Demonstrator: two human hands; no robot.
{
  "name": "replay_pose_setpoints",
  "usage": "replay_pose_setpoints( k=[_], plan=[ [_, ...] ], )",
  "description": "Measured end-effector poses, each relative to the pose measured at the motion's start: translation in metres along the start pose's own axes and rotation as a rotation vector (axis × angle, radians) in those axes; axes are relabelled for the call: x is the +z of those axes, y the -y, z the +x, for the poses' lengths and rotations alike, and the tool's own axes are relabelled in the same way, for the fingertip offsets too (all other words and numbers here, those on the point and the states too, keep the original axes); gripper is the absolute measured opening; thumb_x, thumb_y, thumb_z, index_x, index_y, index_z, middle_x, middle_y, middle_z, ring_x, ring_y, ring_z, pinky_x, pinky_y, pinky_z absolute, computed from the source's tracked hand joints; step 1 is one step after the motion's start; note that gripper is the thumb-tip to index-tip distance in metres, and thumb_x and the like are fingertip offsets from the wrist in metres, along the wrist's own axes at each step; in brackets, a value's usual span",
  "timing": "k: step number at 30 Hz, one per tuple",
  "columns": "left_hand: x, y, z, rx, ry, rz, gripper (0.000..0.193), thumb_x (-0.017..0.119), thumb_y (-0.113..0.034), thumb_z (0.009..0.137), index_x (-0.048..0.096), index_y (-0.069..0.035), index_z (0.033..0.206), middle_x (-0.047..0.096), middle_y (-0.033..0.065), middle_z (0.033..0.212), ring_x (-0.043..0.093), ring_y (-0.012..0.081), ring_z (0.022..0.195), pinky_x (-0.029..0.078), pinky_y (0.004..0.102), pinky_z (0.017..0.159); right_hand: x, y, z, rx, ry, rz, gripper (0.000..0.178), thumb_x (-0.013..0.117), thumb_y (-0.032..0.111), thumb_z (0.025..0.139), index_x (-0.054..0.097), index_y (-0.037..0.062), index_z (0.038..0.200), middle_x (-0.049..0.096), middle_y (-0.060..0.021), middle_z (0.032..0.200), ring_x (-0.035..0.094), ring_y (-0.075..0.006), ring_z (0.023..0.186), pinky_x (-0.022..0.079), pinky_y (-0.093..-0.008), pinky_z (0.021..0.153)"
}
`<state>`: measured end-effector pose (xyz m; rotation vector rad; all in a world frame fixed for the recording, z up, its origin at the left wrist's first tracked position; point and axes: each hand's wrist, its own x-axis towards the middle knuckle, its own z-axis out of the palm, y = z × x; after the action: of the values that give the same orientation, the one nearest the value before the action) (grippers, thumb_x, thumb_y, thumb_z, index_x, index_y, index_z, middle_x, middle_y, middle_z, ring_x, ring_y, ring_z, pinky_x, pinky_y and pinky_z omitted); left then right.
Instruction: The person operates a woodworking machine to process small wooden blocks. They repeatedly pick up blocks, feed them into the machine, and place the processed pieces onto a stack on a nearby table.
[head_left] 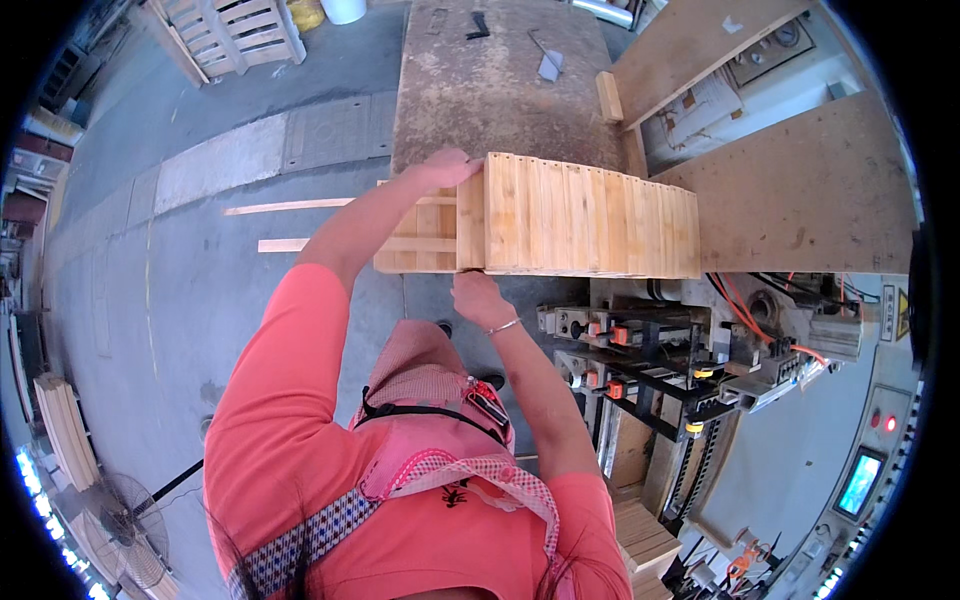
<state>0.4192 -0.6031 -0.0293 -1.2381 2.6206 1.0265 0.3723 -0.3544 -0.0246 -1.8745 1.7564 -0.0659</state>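
A narrow light-wood board (pixel 470 225) stands at the left end of a long row of similar wooden boards (pixel 590 220), set side by side with small holes along their far edge. My left hand (pixel 448 168) has hold of the board's far end, its fingertips partly hidden behind the wood. At the near end, my right hand (pixel 480 300) is closed on the board's lower corner, with the fingers curled. Just left of it lies a light-wood frame (pixel 415 262), with two long thin wooden strips (pixel 300 245) reaching out to the left.
Beyond the boards is a worn brown tabletop (pixel 500 100) with a small metal tool (pixel 550 65) on it. At right stands a machine with clamps (pixel 620 340), hoses and a lit control panel (pixel 860 485). A floor fan (pixel 125 530) is at lower left, a wooden pallet (pixel 235 35) at upper left.
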Motion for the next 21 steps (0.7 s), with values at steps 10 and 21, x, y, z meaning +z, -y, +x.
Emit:
replay_pose_setpoints(
  k=[10,21],
  plan=[
    [0.006,0.004,0.006,0.064,0.013,-0.008,0.053,0.031,-0.046,0.091,0.060,-0.002,0.099,0.060,0.0217,0.099,0.056,0.0396,0.093,0.043,0.0442,0.081,0.002,-0.002,-0.002,0.048,-0.046,0.095,0.018,0.053,0.014,0.074,0.063,-0.0013,0.077,0.062,-0.0240,0.082,0.062,-0.0371,0.080,0.050,-0.0449,0.072],
    [0.010,0.020,-0.026,-0.002,-0.370,-0.467,0.048,0.040,-0.046,0.088,0.061,-0.005,0.103,0.063,0.0165,0.096,0.058,0.0305,0.092,0.043,0.0351,0.081,0.020,-0.055,-0.106,0.100,-0.154,0.172,0.019,0.053,0.019,0.076,0.059,0.0012,0.072,0.060,-0.0183,0.077,0.058,-0.0361,0.076,0.047,-0.0460,0.068]
  ],
)
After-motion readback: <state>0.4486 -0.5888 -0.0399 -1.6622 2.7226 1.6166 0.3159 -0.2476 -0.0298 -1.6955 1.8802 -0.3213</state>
